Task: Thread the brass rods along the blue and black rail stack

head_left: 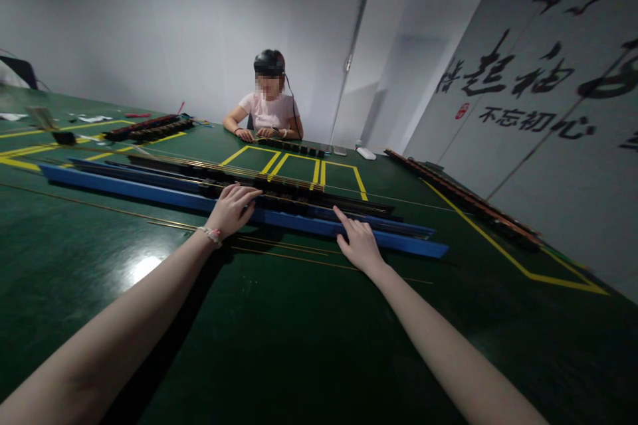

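My left hand point(232, 210), with a beaded bracelet on its wrist, lies over the front edge of a long blue tray point(149, 194). Its fingers stretch flat toward the black blocks point(286, 202) in the tray; whether the fingertips press on them I cannot tell. My right hand point(359, 242) rests at the tray's near side, index finger extended over the rim and thumb apart, with nothing visible in it. Thin brass-coloured rods point(224, 169) run lengthwise along the blocks. More thin rods point(284, 246) lie on the green table in front of the tray.
Yellow tape point(294, 156) marks rectangles on the green table point(299, 345). Across it sits a person point(269, 109) with hands near a row of black blocks point(294, 148). More black strips point(149, 128) lie at back left, and a long assembly point(463, 196) runs along the right edge.
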A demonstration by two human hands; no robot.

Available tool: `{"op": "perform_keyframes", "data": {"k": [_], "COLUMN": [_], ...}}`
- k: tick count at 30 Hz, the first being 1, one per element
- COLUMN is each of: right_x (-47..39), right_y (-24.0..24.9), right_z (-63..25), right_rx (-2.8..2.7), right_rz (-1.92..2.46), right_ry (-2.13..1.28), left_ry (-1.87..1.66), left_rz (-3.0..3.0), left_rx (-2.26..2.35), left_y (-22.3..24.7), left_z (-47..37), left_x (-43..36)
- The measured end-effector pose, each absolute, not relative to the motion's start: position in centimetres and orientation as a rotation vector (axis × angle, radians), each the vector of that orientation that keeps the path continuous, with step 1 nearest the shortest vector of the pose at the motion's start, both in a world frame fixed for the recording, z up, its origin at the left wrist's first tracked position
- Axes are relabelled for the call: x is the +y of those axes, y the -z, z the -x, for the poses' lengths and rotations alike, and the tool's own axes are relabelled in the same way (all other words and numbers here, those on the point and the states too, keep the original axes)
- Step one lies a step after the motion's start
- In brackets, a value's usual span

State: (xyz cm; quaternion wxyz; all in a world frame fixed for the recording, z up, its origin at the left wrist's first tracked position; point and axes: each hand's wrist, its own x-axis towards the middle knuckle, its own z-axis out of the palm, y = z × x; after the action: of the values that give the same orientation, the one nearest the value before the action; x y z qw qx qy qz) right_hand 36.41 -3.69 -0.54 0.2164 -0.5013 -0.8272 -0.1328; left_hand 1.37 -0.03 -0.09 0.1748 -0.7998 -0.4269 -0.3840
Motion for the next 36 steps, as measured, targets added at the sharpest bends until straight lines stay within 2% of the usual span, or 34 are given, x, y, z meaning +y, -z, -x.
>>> {"op": "perform_keyframes", "data": {"k": [18, 36], "right_x": [-3.9, -3.9], "right_y": [0.3, 0.2], "right_z": [-36.3, -36.3], "right_rx": [-2.305, -2.301], "right_rz": [1.384, 1.419], "right_ry": [0.377, 0.332], "left_ry": [1.292, 1.401], "left_rz": [1.900, 1.924], "left_rx": [-1.484, -1.470], "left_y": [0.3, 0.8], "left_z": [2.4, 4.5], "left_x": [0.6, 1.1]}}
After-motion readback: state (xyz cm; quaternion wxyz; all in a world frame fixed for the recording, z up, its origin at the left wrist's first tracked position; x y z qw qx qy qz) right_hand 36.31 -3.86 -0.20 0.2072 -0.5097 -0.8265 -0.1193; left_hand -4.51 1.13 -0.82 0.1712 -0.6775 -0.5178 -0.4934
